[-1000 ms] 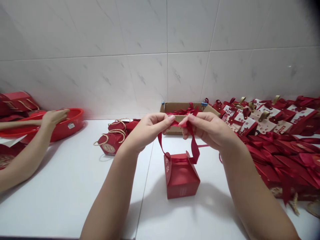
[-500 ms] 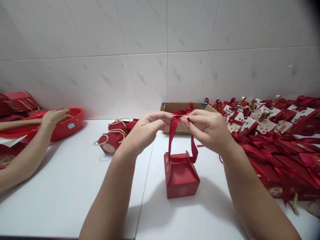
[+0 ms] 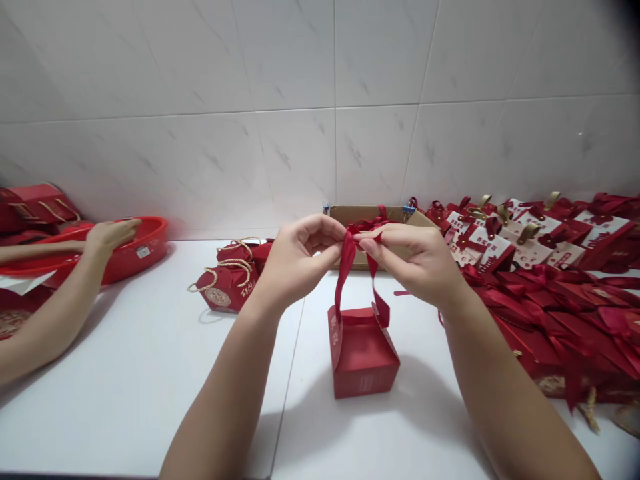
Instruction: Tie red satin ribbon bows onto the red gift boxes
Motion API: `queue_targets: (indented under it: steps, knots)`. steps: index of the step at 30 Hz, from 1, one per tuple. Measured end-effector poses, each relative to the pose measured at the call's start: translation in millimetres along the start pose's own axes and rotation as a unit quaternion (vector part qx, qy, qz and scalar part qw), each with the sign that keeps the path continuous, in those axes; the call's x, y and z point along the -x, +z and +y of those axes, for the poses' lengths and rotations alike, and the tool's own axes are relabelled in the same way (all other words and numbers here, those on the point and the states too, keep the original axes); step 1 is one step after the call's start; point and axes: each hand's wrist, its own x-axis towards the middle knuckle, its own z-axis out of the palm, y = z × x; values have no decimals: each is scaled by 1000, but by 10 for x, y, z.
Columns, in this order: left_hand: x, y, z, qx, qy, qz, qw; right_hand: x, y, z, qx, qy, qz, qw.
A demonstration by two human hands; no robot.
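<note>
Now the red box [image 3: 367, 380] stands upright nearest you; just above it, your left hand [image 3: 306, 261] and right hand [image 3: 419, 260] pinch the ribbon [image 3: 343, 279], apparently mid-knot; next, its ends likely want drawing snug. Behind the box sits a cardboard tray [image 3: 345, 214].

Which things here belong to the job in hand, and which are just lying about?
In use:
ribbon, in left hand and right hand
box below it
perhaps the carton

Lying about, apparently:
rope-handled boxes
printed boxes
</note>
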Motion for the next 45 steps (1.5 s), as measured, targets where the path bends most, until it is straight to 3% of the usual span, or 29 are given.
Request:
queue_targets:
  steps: [3,6,14,22,29,36,45]
  knots:
    - [-1,-23,-11,-20,32,52,998,-9,-4,-24,-78,82,55,992]
    - [8,-75,-11,-48,48,93,993,-27,-49,-21,-89,143,102,980]
    - [180,-263,-63,-121,40,111,986,139,-255,70,95,223,100,965]
    - [606,-570,-342,-184,9,162,969,759,-360,164,303,246,48,919]
    - [1070,-808,-708,-257,-116,110,953,1076,-436,129,358,269,-7,894]
    - [1273,-863,-911,-302,-164,63,937,1149,-580,134,510,235,-82,823]
    - [1388,-931,-1195,-321,-199,25,925,1287,-821,270,529,219,-91,815]
